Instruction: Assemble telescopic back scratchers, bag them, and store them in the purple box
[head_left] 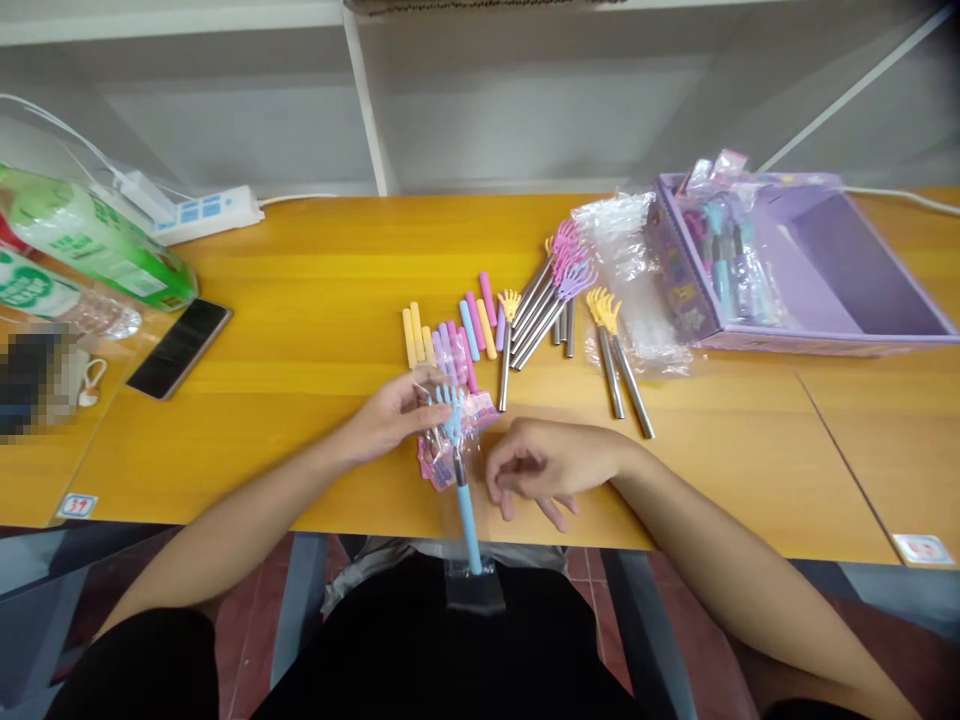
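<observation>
A light blue back scratcher (466,522) in a clear plastic sleeve (474,592) hangs over the table's front edge. My left hand (391,412) is closed on it near its hand-shaped head. Just right of the sleeve is my right hand (553,460), fingers bent downward and apart, with nothing visible in them. Pink printed cards (480,408) and clear wrapping lie under and behind my left hand. Beyond are several coloured handle tubes (471,330) in pink, yellow, purple and blue. To their right, metal-rod back scratchers (536,310) with pink, purple and yellow heads lie in a pile.
Two yellow-headed scratchers (622,365) lie by a stack of clear bags (637,290). At the right, a purple box (825,338) holds bagged scratchers. A phone (180,350), bottles (97,240) and a power strip (214,215) are at the left. Shelving (367,110) borders the table's back.
</observation>
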